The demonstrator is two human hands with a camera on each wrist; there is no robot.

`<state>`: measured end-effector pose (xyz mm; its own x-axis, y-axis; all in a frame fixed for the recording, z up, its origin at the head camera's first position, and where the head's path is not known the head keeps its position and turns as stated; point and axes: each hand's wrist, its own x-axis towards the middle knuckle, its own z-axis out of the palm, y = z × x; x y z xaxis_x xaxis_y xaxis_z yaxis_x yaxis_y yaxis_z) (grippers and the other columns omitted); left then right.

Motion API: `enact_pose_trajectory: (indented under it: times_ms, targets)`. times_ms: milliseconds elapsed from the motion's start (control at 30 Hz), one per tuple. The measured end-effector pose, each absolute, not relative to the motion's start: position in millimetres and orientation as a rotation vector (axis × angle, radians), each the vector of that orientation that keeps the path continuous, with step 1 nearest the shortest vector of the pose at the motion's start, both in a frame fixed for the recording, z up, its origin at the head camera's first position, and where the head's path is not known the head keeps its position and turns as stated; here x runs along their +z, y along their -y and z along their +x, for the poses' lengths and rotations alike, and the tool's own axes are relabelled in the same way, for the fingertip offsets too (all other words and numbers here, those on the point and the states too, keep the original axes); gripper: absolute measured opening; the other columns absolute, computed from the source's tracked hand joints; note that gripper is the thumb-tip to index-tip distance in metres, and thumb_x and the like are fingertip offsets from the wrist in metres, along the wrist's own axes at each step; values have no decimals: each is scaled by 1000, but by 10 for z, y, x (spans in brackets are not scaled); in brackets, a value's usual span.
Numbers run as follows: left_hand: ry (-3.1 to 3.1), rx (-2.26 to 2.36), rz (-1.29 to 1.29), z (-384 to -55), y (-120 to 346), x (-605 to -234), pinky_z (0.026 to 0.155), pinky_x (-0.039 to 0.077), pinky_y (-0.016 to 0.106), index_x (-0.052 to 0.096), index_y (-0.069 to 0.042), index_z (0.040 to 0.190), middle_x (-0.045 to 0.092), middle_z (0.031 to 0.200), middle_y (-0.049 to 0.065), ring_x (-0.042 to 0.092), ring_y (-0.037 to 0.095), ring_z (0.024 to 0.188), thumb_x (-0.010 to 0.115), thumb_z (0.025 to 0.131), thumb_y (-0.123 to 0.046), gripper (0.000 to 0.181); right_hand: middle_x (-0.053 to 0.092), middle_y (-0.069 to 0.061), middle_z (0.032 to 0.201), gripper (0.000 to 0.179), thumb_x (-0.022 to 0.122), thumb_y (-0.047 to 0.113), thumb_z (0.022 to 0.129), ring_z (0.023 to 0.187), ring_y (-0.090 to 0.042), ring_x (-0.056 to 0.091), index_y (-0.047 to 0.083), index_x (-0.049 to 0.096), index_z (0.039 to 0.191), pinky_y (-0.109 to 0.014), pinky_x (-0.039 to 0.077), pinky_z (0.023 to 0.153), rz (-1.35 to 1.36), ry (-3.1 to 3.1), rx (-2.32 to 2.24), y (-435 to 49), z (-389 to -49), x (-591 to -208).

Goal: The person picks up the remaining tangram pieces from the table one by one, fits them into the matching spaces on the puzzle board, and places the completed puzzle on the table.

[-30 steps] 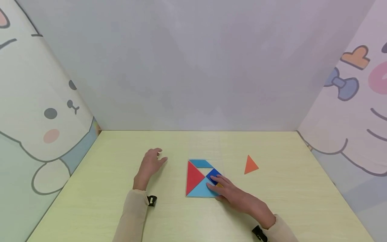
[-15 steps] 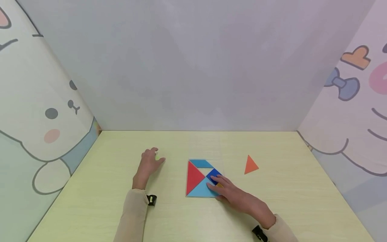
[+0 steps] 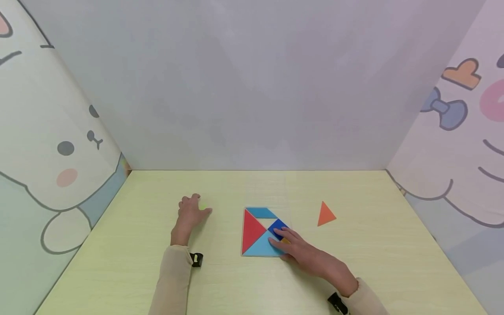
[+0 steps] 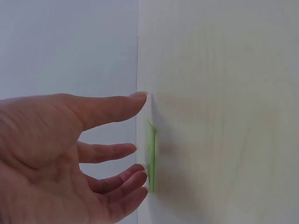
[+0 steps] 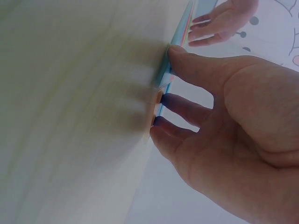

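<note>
Flat tangram pieces form a block at the middle of the table. Visible are a red triangle (image 3: 252, 232), a light blue triangle (image 3: 256, 249), a blue parallelogram (image 3: 260, 213), a dark blue square (image 3: 277, 225) and a bit of a yellow piece (image 3: 285, 240). My right hand (image 3: 309, 258) rests on the block's right side with spread fingers, covering part of it. To the left, my left hand (image 3: 189, 218) hovers with thumb and fingers apart around a thin light green piece (image 4: 152, 158). Its fingertips come close to that piece; whether they touch it I cannot tell.
An orange triangle (image 3: 326, 214) lies alone to the right of the block. The pale wooden table (image 3: 118, 262) meets a plain grey wall (image 3: 252, 87) at its back edge. Panels with cartoon drawings stand at both sides.
My left hand has shifted a little to the left, and the green piece now shows between its thumb and fingers. The right hand has stayed in place on the block.
</note>
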<state>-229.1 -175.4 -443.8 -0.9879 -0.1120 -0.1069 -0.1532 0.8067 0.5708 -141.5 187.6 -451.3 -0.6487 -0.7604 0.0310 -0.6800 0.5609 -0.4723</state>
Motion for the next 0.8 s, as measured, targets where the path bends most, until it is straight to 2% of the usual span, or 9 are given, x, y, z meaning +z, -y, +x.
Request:
enact_pose_trajectory:
  times_ms: [200, 400, 633, 800]
  targets:
    - [-2918, 923, -194, -2298, 1785, -4459, 101, 38, 63, 43, 15, 139, 38, 133, 41, 37, 53, 122, 70, 97, -16, 59, 36, -25, 158, 50, 57, 11, 105, 145, -49, 31, 4, 48, 153, -54, 48, 106, -1208, -2610, -676, -1871, -1415, -4495]
    - [-2916, 931, -200, -2299, 1780, -4464, 100, 40, 62, 48, 14, 134, 43, 132, 39, 41, 52, 120, 68, 98, -13, 49, 36, -24, 159, 50, 57, 11, 105, 146, -49, 30, 4, 47, 153, -55, 48, 106, -1187, -2601, -669, -1866, -1423, -4497]
    - [-2905, 949, -188, -2308, 1771, -4475, 99, 42, 61, 50, 13, 134, 47, 131, 36, 43, 50, 120, 67, 98, -11, 46, 36, -25, 159, 50, 58, 11, 105, 145, -49, 30, 4, 48, 153, -53, 48, 106, -1202, -2600, -684, -1879, -1426, -4510]
    - [-2907, 930, -170, -2296, 1798, -4472, 94, 44, 59, 52, 13, 131, 50, 124, 33, 46, 49, 116, 68, 98, -11, 44, 37, -25, 158, 49, 57, 10, 105, 143, -49, 32, 3, 48, 152, -51, 48, 107, -1236, -2604, -694, -1884, -1422, -4521]
